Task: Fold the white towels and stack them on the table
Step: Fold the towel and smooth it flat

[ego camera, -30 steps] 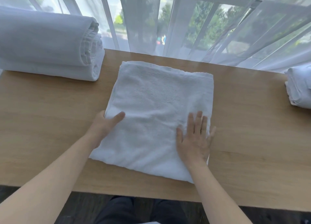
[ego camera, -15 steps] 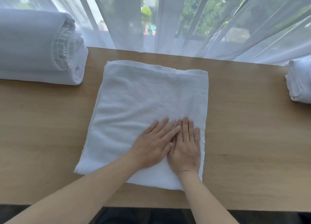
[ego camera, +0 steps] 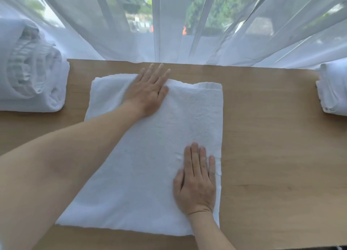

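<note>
A folded white towel (ego camera: 150, 156) lies mid-tabletop (ego camera: 272, 156), the left hand (ego camera: 148, 94) flat at its far edge and the right hand (ego camera: 196, 182) flat near its right edge, rolled towels (ego camera: 32, 77) at the left edge.

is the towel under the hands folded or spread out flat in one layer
Folded. The towel lies as a compact rectangle on the table, with doubled layers showing along its far edge; both hands press it flat.
</note>
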Available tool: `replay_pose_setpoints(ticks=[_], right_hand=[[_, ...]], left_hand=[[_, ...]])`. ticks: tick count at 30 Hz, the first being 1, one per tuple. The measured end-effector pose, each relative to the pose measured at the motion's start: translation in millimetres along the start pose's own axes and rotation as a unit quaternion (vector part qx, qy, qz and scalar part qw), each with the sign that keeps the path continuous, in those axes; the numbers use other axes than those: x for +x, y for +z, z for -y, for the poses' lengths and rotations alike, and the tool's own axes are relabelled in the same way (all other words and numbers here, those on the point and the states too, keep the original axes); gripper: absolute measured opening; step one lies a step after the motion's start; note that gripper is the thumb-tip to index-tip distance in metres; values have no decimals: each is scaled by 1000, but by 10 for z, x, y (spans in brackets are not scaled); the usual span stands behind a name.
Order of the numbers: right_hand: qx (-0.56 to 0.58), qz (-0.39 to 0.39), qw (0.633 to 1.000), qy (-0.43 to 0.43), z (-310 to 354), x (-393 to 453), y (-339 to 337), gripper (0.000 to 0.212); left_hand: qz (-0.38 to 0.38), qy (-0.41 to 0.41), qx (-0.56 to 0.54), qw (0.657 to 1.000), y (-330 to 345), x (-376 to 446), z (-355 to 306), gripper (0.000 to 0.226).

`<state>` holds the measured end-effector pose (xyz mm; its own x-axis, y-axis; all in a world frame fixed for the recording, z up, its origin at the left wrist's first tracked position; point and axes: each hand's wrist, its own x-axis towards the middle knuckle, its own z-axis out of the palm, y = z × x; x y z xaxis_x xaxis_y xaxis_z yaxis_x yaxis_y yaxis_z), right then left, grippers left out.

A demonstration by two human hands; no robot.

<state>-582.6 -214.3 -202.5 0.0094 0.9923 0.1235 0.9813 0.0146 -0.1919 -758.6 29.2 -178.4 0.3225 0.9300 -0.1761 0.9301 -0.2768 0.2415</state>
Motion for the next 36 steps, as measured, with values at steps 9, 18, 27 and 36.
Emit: replay_pose_setpoints(ticks=[9,18,27,36], right_hand=[[1,-9,1000,12,15,14,-6,59],[-4,-34,999,10,14,17,3,57],[-12,-24,1000,-3,-2,8,7,61],[11,-46,999,4,17,-39,-21,56]], left_hand=[[53,357,46,932,253,-4,-847,52],[0,174,-24,984,242,32,-1008,55],[-10,18,-24,999,793,-2394,-882,63],[-45,-66,7,997,641,-2298,-254,63]])
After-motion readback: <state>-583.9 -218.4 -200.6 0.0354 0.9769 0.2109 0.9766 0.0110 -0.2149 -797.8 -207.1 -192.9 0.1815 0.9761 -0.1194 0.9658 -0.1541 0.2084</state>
